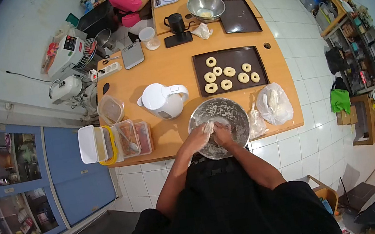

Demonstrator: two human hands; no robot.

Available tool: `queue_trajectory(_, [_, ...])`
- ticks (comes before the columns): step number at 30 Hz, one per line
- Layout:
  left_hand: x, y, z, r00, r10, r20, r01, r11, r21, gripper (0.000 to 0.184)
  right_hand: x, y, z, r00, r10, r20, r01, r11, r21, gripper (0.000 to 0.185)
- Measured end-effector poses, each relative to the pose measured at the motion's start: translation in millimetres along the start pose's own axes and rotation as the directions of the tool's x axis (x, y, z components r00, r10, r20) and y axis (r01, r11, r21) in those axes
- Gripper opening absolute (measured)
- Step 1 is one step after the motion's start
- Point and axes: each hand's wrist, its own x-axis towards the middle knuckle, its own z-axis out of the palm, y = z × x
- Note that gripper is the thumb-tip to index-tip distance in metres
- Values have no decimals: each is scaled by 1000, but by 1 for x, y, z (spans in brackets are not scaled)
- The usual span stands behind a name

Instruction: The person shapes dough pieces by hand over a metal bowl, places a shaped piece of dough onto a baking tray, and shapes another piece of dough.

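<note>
A large metal mixing bowl (237, 112) sits at the front edge of the table, its inside smeared with flour and sticky bits of dough. Both my hands are inside it, close together. My left hand (197, 137) has closed fingers, pale with flour, around a small lump of dough (209, 127). Against the same lump, my right hand (222, 134) is curled with its fingers bent inward. Fingertips of both hands are partly hidden. Just beyond the bowl lies a dark baking tray (231, 55) with several dough rings (229, 71).
Right of the bowl are a plastic bag of dough (275, 103) and a smaller bag (257, 124). A white kettle (164, 102) and plastic containers (128, 137) stand to the left. Farther back are a scale (133, 55), a black kettle (176, 23), another tray (238, 14) and a person in pink (126, 3).
</note>
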Motion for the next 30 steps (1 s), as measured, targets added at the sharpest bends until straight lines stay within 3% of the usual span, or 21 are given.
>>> queue_trajectory(1, [6,-2,-7,998,65,-15,-67,982,-174,45,1,-3,-2,998,-22,-50,24,999,43,43])
queue_trajectory(2, [8,-7,-18,975,-128,181,182,928,-324,39,2,-3,-7,996,30,86,-44,984,170,50])
queue_trajectory(5, [20,-44,-4,997,42,68,-33,991,-132,44,1,-13,-9,997,5,72,-17,987,161,51])
queue_trajectory(6, [16,-47,1,994,-41,97,71,943,-326,40,2,-11,-3,1000,-22,22,15,968,250,50])
queue_trajectory(9, [16,-71,14,971,-177,164,239,617,-750,42,1,-17,-26,979,-69,191,-110,612,783,51])
queue_trajectory(12, [8,-73,16,984,-164,71,139,451,-881,44,4,0,-5,971,-110,212,-115,565,817,53])
queue_trajectory(15, [7,-85,19,993,-91,71,100,381,-919,48,3,10,2,982,-182,58,64,602,796,55])
queue_trajectory(16, [10,-93,18,989,-133,60,124,551,-825,49,0,10,-2,982,-148,117,15,682,731,55])
queue_trajectory(18, [10,-101,18,992,-107,72,122,598,-792,45,-2,14,-11,974,-61,217,-76,817,571,54])
queue_trajectory(19, [11,-102,19,993,-92,79,119,621,-774,44,-4,13,-13,985,-69,159,-23,856,517,53])
queue_trajectory(22, [17,-100,18,978,-186,-96,143,929,-341,36,-8,6,-22,994,-100,40,81,938,337,52])
queue_trajectory(23, [20,-99,18,962,-230,-151,207,967,-149,33,-11,4,-26,994,-99,41,83,956,282,52])
queue_trajectory(25, [29,-109,22,919,-278,-281,347,908,235,30,-15,-3,-30,993,-114,38,105,977,188,52])
queue_trajectory(28, [47,-151,38,944,55,-325,15,978,209,30,-15,-2,-25,989,-143,30,139,984,110,50])
queue_trajectory(30, [46,-150,46,951,27,-309,67,954,291,33,-10,1,-16,987,-154,40,148,982,116,50])
